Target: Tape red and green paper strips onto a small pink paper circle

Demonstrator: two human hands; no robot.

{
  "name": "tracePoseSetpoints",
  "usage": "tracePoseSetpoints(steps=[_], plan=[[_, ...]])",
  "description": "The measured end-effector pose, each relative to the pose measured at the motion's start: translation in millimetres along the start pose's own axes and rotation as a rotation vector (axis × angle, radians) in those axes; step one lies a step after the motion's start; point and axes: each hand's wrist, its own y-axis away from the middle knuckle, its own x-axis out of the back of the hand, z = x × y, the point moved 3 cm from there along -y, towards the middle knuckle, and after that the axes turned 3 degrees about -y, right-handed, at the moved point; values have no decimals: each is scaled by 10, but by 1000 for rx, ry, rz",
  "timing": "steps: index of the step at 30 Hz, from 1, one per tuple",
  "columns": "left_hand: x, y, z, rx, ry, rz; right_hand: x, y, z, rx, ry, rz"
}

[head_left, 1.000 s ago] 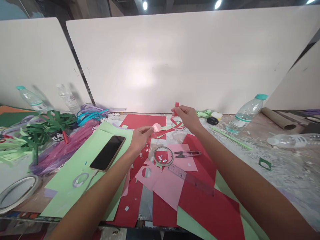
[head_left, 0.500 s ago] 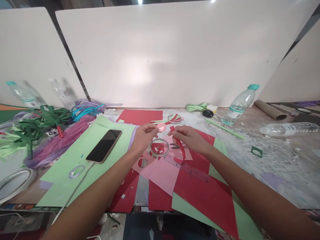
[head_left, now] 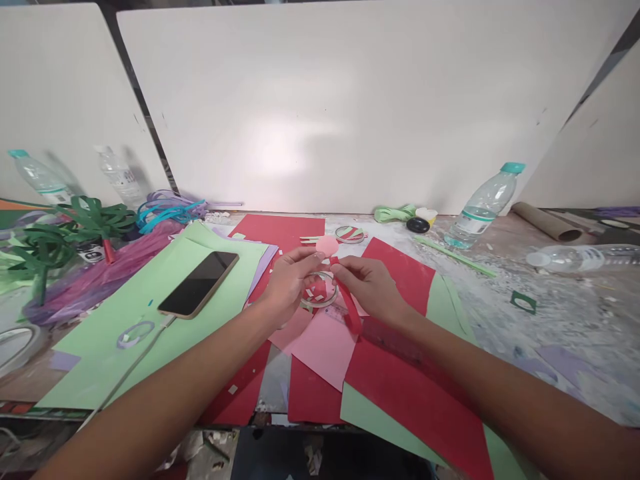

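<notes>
Between the fingertips of my left hand (head_left: pixel 286 283) is a small pink paper circle (head_left: pixel 327 246), held up over the table. My right hand (head_left: pixel 369 285) pinches one end of a red paper strip (head_left: pixel 349 308), which curls downward below the fingers. The strip's upper end is at the lower edge of the circle; whether they touch I cannot tell. Beneath the hands lies a roll of clear tape (head_left: pixel 320 303) with small white scraps inside its ring. Pink paper (head_left: pixel 325 350) spreads under it, and a clear ruler (head_left: pixel 395 341) lies partly behind my right arm.
A phone (head_left: pixel 199 283) with a white cable rests on green paper (head_left: pixel 125 287) to the left. Red paper (head_left: pixel 415 400) covers the front right. Water bottles (head_left: pixel 483 207) stand at the back and one lies at far right (head_left: pixel 583 257). Green paper strips (head_left: pixel 103 223) are bunched at left.
My hands have come together, bringing the red strip's end up to the pink circle. My right hand moved left, and the view shifted slightly.
</notes>
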Motion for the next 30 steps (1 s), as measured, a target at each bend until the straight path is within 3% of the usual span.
tracePoseSetpoints(steps=[30], plan=[[-35, 66, -27, -146, -224, -52, -1, -8, -3, -23, 2, 2]])
